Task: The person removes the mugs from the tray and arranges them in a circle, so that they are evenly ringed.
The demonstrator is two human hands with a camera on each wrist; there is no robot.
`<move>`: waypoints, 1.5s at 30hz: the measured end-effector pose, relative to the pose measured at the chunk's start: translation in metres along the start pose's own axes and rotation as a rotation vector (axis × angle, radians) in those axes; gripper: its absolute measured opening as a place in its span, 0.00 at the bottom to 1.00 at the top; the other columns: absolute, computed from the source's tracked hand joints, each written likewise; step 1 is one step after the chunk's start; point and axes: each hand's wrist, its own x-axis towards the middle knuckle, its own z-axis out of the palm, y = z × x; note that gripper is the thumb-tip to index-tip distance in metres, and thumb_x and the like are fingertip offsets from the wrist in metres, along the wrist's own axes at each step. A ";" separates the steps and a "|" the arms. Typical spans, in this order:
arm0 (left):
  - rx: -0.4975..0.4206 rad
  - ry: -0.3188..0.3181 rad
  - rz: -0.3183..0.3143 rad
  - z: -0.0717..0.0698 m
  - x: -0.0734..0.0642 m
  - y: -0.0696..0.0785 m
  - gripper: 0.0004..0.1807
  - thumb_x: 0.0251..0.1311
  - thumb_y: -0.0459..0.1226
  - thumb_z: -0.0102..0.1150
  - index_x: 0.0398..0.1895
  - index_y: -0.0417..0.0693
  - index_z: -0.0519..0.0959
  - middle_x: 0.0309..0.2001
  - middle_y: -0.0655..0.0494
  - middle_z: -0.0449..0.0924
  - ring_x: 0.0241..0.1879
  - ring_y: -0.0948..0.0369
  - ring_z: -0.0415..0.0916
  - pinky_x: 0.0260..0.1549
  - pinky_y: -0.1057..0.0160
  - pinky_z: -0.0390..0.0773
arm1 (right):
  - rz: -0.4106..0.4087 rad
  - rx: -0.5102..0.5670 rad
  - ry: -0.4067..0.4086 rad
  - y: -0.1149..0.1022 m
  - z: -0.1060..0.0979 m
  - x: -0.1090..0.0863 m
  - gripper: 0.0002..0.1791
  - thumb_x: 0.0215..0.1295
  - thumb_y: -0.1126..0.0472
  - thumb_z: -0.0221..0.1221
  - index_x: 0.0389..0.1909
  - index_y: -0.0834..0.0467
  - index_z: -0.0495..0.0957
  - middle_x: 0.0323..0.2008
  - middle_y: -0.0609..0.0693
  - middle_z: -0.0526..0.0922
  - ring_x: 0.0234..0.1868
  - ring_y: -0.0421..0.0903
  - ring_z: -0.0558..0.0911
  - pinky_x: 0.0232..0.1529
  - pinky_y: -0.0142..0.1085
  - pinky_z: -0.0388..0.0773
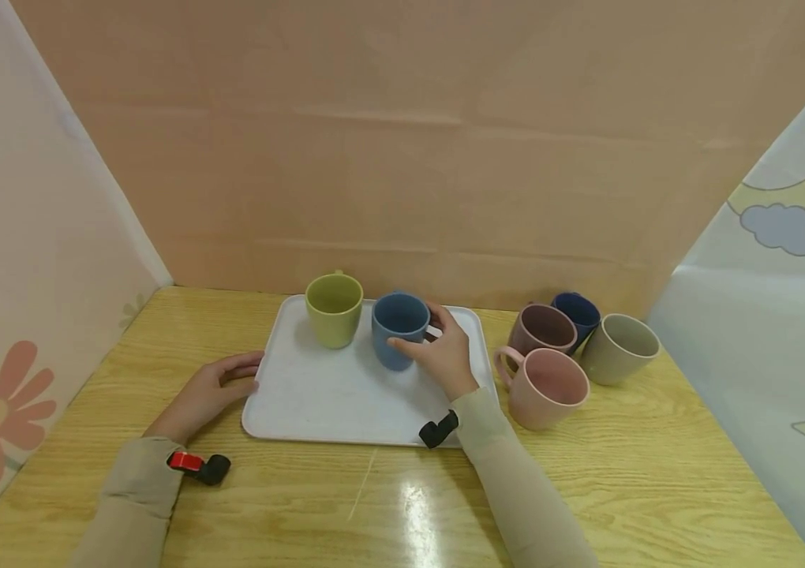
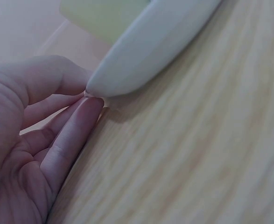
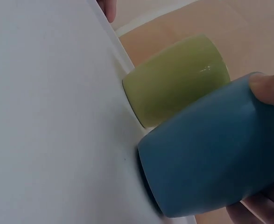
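My right hand (image 1: 445,355) grips a blue mug (image 1: 391,347) around its side, thumb at the front and fingers behind. The mug is upright over the white tray (image 1: 317,402); a dark shadow lies beneath its base (image 3: 151,182), and I cannot tell whether it touches the tray. To its left, a yellow-green mug (image 1: 335,327) stands upright near the tray's back edge. My left hand (image 1: 207,390) is at the tray's left edge, its fingertips (image 2: 92,109) touching the rim. Seen from above, thumb and fingers lie apart along that edge.
Right of the tray, several mugs cluster on the wooden table (image 1: 289,497): a pink one (image 1: 541,402), a mauve one (image 1: 533,335), a dark blue one (image 1: 576,315) and a beige one (image 1: 612,355). A tan backdrop (image 1: 402,158) rises behind the tray.
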 end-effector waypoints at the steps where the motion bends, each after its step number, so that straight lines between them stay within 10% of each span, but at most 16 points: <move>1: -0.002 0.000 -0.002 0.000 0.000 0.001 0.33 0.71 0.44 0.62 0.75 0.43 0.67 0.66 0.41 0.74 0.68 0.45 0.67 0.50 0.81 0.67 | -0.005 -0.005 -0.001 -0.001 -0.002 -0.003 0.43 0.45 0.55 0.81 0.65 0.54 0.75 0.56 0.50 0.80 0.59 0.47 0.78 0.59 0.43 0.78; 26: -0.037 -0.012 0.012 0.001 -0.001 0.003 0.34 0.71 0.43 0.62 0.75 0.42 0.65 0.67 0.39 0.73 0.69 0.45 0.67 0.50 0.81 0.66 | -0.275 0.021 0.026 -0.044 -0.074 -0.062 0.47 0.38 0.72 0.81 0.65 0.61 0.75 0.58 0.55 0.81 0.55 0.50 0.80 0.53 0.33 0.80; 37: 0.004 0.004 0.020 -0.004 -0.002 -0.001 0.34 0.71 0.45 0.62 0.75 0.43 0.66 0.66 0.41 0.74 0.68 0.45 0.66 0.51 0.81 0.66 | -0.394 0.237 0.108 -0.060 -0.123 -0.076 0.45 0.37 0.89 0.68 0.65 0.73 0.71 0.56 0.60 0.77 0.52 0.50 0.79 0.49 0.30 0.81; 45: 0.005 0.001 0.016 -0.001 0.000 0.001 0.33 0.70 0.45 0.62 0.75 0.43 0.67 0.65 0.41 0.75 0.68 0.45 0.67 0.51 0.80 0.67 | -0.411 0.208 0.275 -0.058 -0.165 -0.085 0.43 0.40 0.88 0.68 0.64 0.71 0.73 0.55 0.57 0.80 0.52 0.46 0.82 0.47 0.26 0.80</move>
